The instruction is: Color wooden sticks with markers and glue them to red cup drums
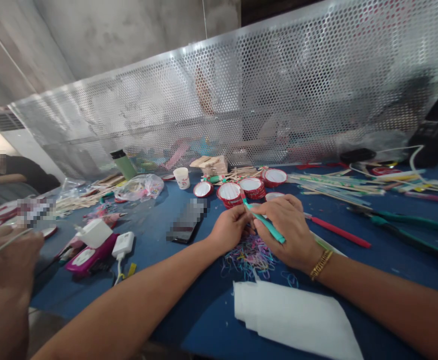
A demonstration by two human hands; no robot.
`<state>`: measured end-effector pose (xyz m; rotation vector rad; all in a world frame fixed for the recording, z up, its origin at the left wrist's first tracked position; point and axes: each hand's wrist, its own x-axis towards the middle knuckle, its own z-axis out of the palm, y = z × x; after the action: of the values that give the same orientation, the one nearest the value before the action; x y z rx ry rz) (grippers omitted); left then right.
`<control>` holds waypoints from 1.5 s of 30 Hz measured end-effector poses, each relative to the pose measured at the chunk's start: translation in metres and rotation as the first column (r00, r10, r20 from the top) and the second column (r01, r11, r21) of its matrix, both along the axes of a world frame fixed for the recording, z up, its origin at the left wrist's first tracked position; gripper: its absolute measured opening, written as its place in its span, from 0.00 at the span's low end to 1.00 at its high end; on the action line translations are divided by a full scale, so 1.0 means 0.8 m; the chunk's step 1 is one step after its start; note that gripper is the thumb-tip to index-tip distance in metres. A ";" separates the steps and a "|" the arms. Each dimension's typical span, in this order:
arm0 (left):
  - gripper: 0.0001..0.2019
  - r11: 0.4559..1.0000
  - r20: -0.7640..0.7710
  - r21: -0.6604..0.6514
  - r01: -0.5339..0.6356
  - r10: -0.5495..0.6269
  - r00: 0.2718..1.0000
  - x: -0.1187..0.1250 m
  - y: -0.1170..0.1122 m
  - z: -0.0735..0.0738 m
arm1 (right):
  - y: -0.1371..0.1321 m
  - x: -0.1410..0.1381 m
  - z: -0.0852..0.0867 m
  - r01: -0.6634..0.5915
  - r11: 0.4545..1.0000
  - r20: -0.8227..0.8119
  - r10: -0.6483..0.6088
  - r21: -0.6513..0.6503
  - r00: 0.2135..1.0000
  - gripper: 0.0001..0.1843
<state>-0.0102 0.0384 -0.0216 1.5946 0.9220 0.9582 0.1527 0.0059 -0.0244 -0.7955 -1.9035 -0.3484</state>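
Observation:
My right hand (288,230) is closed round a slim teal pen-like tool (269,229) with a reddish tip pointing up and away. My left hand (229,229) meets it at the fingertips, its fingers pinched together; whatever they hold is hidden. Beneath both hands lies a tangled heap of thin coloured loops or strands (251,257), mostly purple, blue and pink. Just beyond the fingers stand red-rimmed round rolls or tins with whitish tops, one of them a near red roll (229,194). A folded white sheet (294,315) lies nearest me.
A phone (189,220) and a paper cup (182,178) are left of centre. To the right are a red pen-like tool (341,232), green-handled pliers (410,225) and thin sticks (331,185). Another person's hand (9,255) is at far left. A perforated metal screen (219,100) stands behind.

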 end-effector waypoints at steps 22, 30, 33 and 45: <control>0.17 1.000 -0.003 0.003 -0.001 0.001 1.000 0.000 0.000 0.000 | 0.000 0.001 0.000 0.020 1.000 0.024 -0.020 -0.001 1.000 0.07; 0.18 1.000 -0.013 0.028 -0.003 0.004 1.000 -0.001 0.004 -0.006 | 0.001 0.001 -0.001 0.004 1.000 0.030 -0.004 0.004 1.000 0.06; 0.17 1.000 -0.001 0.004 0.007 -0.007 1.000 -0.001 0.005 -0.008 | 0.002 0.001 -0.002 0.043 0.999 0.007 -0.043 -0.023 0.999 0.06; 0.14 1.000 0.011 -0.010 0.001 -0.001 1.000 -0.001 0.005 -0.007 | 0.001 0.001 -0.001 0.047 0.999 -0.005 -0.047 -0.015 0.999 0.06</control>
<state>-0.0109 0.0423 -0.0270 1.5793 0.9168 0.9596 0.1534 0.0069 -0.0254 -0.8510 -1.8871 -0.3612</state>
